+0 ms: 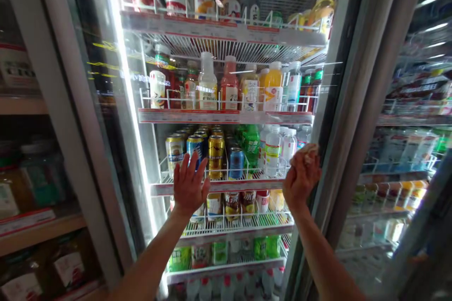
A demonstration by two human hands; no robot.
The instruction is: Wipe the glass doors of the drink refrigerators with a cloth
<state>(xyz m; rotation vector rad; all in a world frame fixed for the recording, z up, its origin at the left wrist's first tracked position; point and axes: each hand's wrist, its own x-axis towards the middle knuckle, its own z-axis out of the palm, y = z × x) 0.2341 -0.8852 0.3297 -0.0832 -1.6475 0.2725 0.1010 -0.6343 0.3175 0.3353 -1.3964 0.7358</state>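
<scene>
I face an open drinks fridge. My left hand (pixel 189 183) is raised flat with its fingers spread, in front of the wire shelf rail (pixel 226 184) that carries cans. A blue can (pixel 195 146) and a gold can (pixel 215 154) stand just behind its fingertips. My right hand (pixel 301 175) is closed around a small pale crumpled thing (pixel 309 149), perhaps a cloth or paper, at the right end of the same shelf beside the fridge frame (pixel 330 117). Clear water bottles (pixel 273 150) stand right by it.
Higher shelves hold juice and tea bottles (pixel 229 85); lower shelves carry small bottles (pixel 233 203) and green ones (pixel 261 247). The open glass door (pixel 102 103) stands at the left, wooden shelves with jars (pixel 31 183) beyond it. A closed fridge door (pixel 406 150) is at the right.
</scene>
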